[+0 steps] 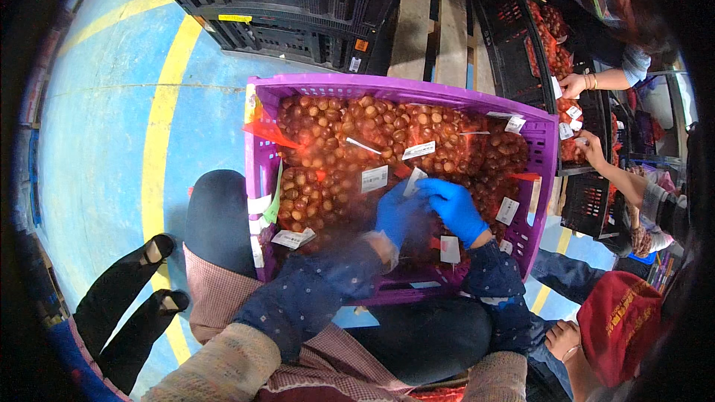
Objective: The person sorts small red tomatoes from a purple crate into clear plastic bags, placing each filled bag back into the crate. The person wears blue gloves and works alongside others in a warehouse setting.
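Note:
A purple plastic crate (402,85) stands before me, filled with red net bags of chestnuts (368,123) that bear white printed tags. My left hand (399,212), in a blue glove, is over the bags near the crate's middle, slightly blurred. Beside it my right hand (453,205), also blue-gloved, has its fingertips at a white tag (415,181), where the two hands meet. Another tag (374,178) lies just left of them, and one more (449,249) is below my right hand. A red net end (273,131) hangs over the crate's left rim.
Black folding crates (290,11) are stacked beyond the purple crate, beside a wooden pallet (451,22). At the right, co-workers' hands (575,85) touch tagged net bags in black crates (516,39). A person in a red cap (620,326) is close at the lower right.

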A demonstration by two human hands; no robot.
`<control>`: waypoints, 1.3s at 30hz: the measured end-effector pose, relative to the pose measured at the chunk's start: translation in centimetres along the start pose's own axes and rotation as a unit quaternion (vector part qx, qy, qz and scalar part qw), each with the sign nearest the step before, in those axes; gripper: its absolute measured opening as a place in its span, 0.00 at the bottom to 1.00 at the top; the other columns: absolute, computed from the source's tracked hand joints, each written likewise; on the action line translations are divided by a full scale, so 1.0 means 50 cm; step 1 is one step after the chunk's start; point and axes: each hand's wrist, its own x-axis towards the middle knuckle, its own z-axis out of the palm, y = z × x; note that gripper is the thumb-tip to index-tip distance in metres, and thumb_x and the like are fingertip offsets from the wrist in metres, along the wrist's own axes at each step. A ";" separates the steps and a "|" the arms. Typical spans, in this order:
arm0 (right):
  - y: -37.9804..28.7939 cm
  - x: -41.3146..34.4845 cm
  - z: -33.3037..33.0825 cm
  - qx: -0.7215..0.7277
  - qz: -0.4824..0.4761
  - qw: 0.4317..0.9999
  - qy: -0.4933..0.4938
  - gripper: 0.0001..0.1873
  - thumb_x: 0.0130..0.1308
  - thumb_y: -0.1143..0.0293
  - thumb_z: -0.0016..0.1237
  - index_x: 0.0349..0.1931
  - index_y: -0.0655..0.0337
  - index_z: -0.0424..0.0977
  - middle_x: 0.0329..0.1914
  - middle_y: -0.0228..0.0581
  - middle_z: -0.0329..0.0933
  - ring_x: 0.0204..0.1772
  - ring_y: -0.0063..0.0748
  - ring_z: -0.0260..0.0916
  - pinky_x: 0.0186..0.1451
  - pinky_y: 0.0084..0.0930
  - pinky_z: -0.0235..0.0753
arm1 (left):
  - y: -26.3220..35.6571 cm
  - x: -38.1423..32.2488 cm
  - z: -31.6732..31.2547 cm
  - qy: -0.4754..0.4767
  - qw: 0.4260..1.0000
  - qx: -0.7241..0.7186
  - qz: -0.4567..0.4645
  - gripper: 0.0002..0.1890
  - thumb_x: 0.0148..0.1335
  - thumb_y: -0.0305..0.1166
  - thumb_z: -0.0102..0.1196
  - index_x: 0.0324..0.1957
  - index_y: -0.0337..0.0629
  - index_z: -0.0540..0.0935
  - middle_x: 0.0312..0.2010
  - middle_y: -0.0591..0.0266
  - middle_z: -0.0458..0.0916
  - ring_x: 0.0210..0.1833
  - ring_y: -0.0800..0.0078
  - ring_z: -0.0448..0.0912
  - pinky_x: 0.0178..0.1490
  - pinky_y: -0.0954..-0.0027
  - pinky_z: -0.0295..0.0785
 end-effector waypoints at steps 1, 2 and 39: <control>0.003 0.006 -0.011 -0.017 0.016 1.000 0.015 0.13 0.70 0.68 0.51 0.51 0.59 0.82 0.46 0.46 0.85 0.45 0.38 0.84 0.48 0.33 0.81 | 0.001 0.003 0.002 0.030 0.999 0.040 -0.003 0.18 0.71 0.22 0.52 0.62 0.33 0.76 0.48 0.59 0.82 0.45 0.70 0.82 0.47 0.70 0.79; 0.007 0.011 -0.022 -0.036 0.032 0.998 0.029 0.14 0.70 0.68 0.51 0.52 0.59 0.82 0.47 0.46 0.85 0.44 0.38 0.84 0.49 0.33 0.80 | 0.001 0.003 0.006 0.052 0.997 0.060 -0.005 0.18 0.71 0.22 0.50 0.62 0.32 0.76 0.48 0.58 0.82 0.45 0.69 0.82 0.46 0.70 0.79; 0.030 0.074 -0.028 -0.029 -0.029 0.992 0.115 0.11 0.66 0.63 0.59 0.44 0.59 0.83 0.39 0.42 0.85 0.41 0.37 0.82 0.47 0.32 0.79 | 0.007 0.009 0.027 0.122 0.992 -0.017 0.031 0.17 0.71 0.21 0.51 0.60 0.34 0.79 0.48 0.52 0.85 0.43 0.66 0.85 0.45 0.70 0.83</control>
